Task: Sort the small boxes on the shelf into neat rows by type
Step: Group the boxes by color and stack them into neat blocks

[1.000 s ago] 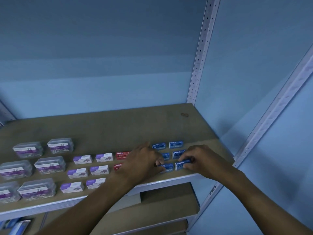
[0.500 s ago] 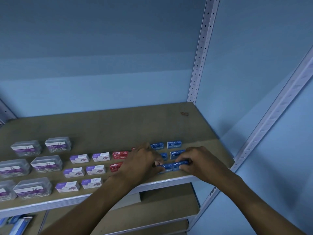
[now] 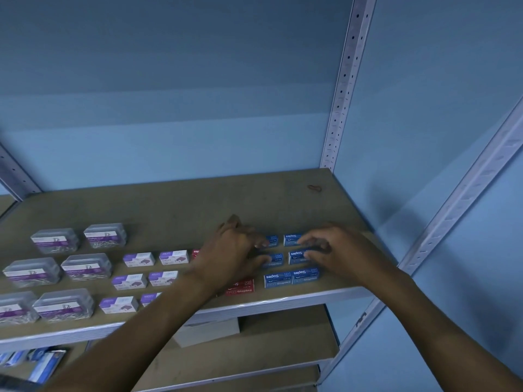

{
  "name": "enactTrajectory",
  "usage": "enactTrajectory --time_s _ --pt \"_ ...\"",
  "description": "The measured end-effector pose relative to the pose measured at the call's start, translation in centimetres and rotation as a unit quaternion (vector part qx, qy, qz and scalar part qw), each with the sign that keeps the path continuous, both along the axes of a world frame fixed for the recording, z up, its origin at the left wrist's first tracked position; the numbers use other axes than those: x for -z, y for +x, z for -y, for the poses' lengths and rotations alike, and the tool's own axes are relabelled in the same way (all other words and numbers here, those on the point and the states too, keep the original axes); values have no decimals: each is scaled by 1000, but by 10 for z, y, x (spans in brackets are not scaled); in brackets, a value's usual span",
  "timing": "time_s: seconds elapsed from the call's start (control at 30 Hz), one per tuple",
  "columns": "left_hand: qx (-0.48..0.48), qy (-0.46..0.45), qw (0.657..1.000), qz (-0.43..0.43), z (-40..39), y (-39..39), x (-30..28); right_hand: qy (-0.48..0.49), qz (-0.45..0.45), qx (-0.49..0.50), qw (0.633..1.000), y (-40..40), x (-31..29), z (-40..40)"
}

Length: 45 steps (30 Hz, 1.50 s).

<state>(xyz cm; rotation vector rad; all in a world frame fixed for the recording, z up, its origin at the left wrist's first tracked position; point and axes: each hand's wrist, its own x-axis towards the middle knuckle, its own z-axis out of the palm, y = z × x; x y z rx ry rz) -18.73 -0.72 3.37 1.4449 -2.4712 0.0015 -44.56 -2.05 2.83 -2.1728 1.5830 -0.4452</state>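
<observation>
One wide wooden shelf (image 3: pixel 175 205) on a metal rack fills the view, seen from above by a person whose two bare arms reach in from below. Small boxes lie across its front half, already grouped by kind.

Six clear plastic tubs (image 3: pixel 86 265) of paper clips, the largest items, sit at the far left in three rows of two. Next to them, toward the middle, come white and purple boxes (image 3: pixel 138 259); six can be counted, also two to a row, though the left forearm covers part of the front pair. Red boxes (image 3: pixel 240 287) follow in the middle; one shows plainly near the front edge and a sliver of another shows behind the wrist, so the full count cannot be told. Six blue staple boxes (image 3: pixel 291 277) make up the right-hand group, three rows of two, the front pair touching side by side.

The left hand (image 3: pixel 235 250) rests over the left boxes of the back and middle blue rows, fingers curled loosely and touching them, lifting nothing. The right hand (image 3: pixel 329 248) is bent over the right boxes of those rows, fingertips pressing the middle one; it does not appear to clasp anything.

The step in hand looks like squaring up the blue group. The next move likely calls for gentle inward nudges so the middle and back pairs close up like the front pair, then attention to the red boxes hidden under the left arm.
</observation>
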Motion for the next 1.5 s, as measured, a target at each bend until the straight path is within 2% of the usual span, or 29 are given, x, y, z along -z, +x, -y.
enactTrajectory --time_s 0.23,0.77,0.97,1.17,1.33,1.5 --pt "0 43 997 56 16 -13 3 17 -47 -45 998 13 6 12" --pt "66 88 994 -6 5 -16 4 59 -34 -85 994 8 4 -2" --pt "71 100 992 -6 0 -15 1 119 -19 -93 988 0 4 -2" --pt "58 103 993 -10 -2 -19 6 83 -28 -86 992 3 12 -4" --pt "45 90 995 -15 -2 -18 3 100 -5 -70 992 1 4 -4" --pt "4 18 1000 -10 18 -8 -10 22 35 -17 999 3 -5 21"
